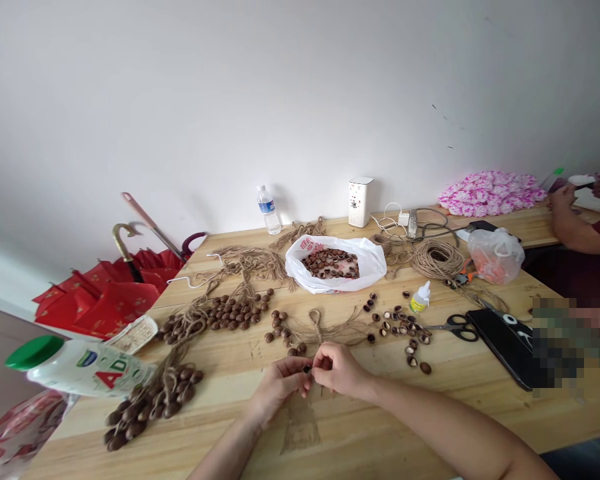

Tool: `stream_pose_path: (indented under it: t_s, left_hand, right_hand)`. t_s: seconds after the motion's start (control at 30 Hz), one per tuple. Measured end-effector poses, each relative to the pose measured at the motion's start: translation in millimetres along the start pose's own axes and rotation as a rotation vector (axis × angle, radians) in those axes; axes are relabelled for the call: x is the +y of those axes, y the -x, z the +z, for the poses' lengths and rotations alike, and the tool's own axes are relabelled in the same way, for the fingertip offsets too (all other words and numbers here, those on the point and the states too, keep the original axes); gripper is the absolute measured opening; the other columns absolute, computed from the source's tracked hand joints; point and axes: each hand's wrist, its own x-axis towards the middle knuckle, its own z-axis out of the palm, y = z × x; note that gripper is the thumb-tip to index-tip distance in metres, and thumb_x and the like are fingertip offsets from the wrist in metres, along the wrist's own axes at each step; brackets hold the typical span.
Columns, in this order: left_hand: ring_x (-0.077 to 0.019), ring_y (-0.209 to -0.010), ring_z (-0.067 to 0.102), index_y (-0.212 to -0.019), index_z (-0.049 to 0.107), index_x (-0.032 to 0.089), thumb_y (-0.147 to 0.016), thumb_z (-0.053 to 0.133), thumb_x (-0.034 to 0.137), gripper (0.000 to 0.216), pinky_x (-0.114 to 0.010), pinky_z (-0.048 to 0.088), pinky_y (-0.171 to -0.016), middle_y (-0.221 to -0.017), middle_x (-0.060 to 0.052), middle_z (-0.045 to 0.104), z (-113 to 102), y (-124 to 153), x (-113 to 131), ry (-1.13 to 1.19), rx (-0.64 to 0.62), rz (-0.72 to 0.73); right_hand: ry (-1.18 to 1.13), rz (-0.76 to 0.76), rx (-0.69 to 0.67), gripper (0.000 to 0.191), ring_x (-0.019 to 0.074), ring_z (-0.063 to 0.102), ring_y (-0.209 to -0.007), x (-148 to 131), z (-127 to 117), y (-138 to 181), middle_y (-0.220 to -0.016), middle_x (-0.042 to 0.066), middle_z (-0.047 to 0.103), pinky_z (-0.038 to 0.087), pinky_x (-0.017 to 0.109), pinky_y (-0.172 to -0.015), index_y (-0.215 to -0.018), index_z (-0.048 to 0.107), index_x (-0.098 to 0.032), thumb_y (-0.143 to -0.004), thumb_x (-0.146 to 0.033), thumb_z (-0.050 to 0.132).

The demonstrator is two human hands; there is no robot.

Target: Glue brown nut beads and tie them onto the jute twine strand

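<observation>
Just above the table's front part, my left hand (281, 387) is closed, its thumb and fingers pinching a small dark nutshell (307, 369). My right hand (341, 371) meets it there, fingertips pinched on a thin strand of twine; the exact grip is partly hidden. Beyond my hands lies a looped twine cord (315, 319) with loose strands spreading right. Brown nuts (279, 327) lie left of the loop. Opened shell halves (399, 323) are scattered to the right, near a small glue bottle (421, 297).
A white plastic bag (300, 277) of shells stands behind. Finished-looking nut bunches (155, 397) and a white jar (85, 367) are left. Scissors (460, 327), a black phone (503, 347) and a twine coil (437, 259) lie right. Another person's arm (575, 223) is far right.
</observation>
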Motion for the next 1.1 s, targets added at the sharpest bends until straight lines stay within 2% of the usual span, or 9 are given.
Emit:
stream_pose_path:
  t_s: [0.17, 0.37, 0.6, 0.77, 0.97, 1.03, 1.1]
  left_hand:
    - [-0.0111, -0.047, 0.051, -0.083, 0.072, 0.011, -0.061, 0.066, 0.014, 0.023, -0.023, 0.039, -0.048, -0.052, -0.001, 0.062, 4.7, -1.3, -1.5, -0.074, 0.071, 0.016]
    - [-0.0103, -0.044, 0.049, -0.080, 0.073, 0.012, -0.060, 0.062, 0.013, 0.023, -0.023, 0.038, -0.047, -0.050, 0.000, 0.060, 7.3, -0.9, 0.6, -0.085, 0.101, -0.002]
    - [-0.0098, -0.046, 0.048, -0.083, 0.073, 0.012, -0.062, 0.064, 0.016, 0.023, -0.023, 0.037, -0.048, -0.051, 0.000, 0.061, 2.7, -2.2, -1.9, -0.033, 0.058, -0.007]
    - [-0.0108, -0.049, 0.050, -0.082, 0.072, 0.011, -0.061, 0.068, 0.016, 0.022, -0.023, 0.037, -0.049, -0.053, -0.002, 0.062, -0.6, -1.7, -1.1, 0.082, 0.016, -0.024]
    - [-0.0109, -0.055, 0.054, -0.081, 0.072, 0.009, -0.059, 0.072, 0.014, 0.022, -0.022, 0.038, -0.050, -0.065, -0.007, 0.067, -4.3, -0.8, 2.2, 0.213, -0.041, -0.046]
    - [-0.0110, -0.055, 0.055, -0.080, 0.072, 0.009, -0.058, 0.072, 0.013, 0.022, -0.022, 0.039, -0.050, -0.068, -0.008, 0.068, -4.4, 0.1, 3.5, 0.237, -0.038, -0.055]
    - [-0.0109, -0.056, 0.055, -0.079, 0.072, 0.009, -0.058, 0.073, 0.012, 0.021, -0.022, 0.039, -0.050, -0.071, -0.009, 0.069, -4.0, 1.5, 5.0, 0.250, -0.023, -0.075]
  right_hand:
    - [0.053, -0.089, 0.055, 0.007, 0.0089, 0.049, -0.053, -2.0, -0.3, 0.9, -0.061, -0.003, 0.052, 0.037, 0.017, -0.045, -0.061, 0.056, -0.016, -0.065, -0.014, 0.060]
    - [0.039, -0.106, 0.013, 0.006, 0.0092, 0.049, -0.055, -2.2, -2.6, 1.4, -0.064, -0.003, 0.053, 0.038, 0.017, -0.046, -0.063, 0.057, -0.016, -0.067, -0.017, 0.061]
    - [-0.081, 0.010, -0.074, 0.003, 0.0068, 0.047, -0.045, 0.3, -3.8, 2.3, -0.061, -0.004, 0.051, 0.035, 0.015, -0.037, -0.076, 0.057, -0.017, -0.073, -0.020, 0.056]
    - [-0.154, -0.006, -0.080, 0.007, 0.0072, 0.048, -0.046, 3.3, -6.2, 2.8, -0.062, -0.005, 0.050, 0.039, 0.015, -0.036, -0.078, 0.056, -0.017, -0.073, -0.022, 0.057]
    - [-0.384, -0.011, -0.139, 0.020, 0.0080, 0.049, -0.043, 3.4, -7.0, 3.1, -0.061, -0.004, 0.053, 0.042, 0.018, -0.036, -0.080, 0.054, -0.017, -0.076, -0.036, 0.056]
    - [-0.443, -0.014, -0.123, 0.024, 0.0084, 0.048, -0.040, -2.2, -14.3, 4.9, -0.055, -0.006, 0.050, 0.042, 0.018, -0.035, -0.084, 0.053, -0.017, -0.078, -0.040, 0.055]
    - [-0.434, -0.051, -0.045, 0.026, 0.0087, 0.047, -0.039, -12.3, -32.4, 8.3, -0.052, -0.006, 0.049, 0.040, 0.018, -0.034, -0.087, 0.053, -0.017, -0.080, -0.042, 0.053]
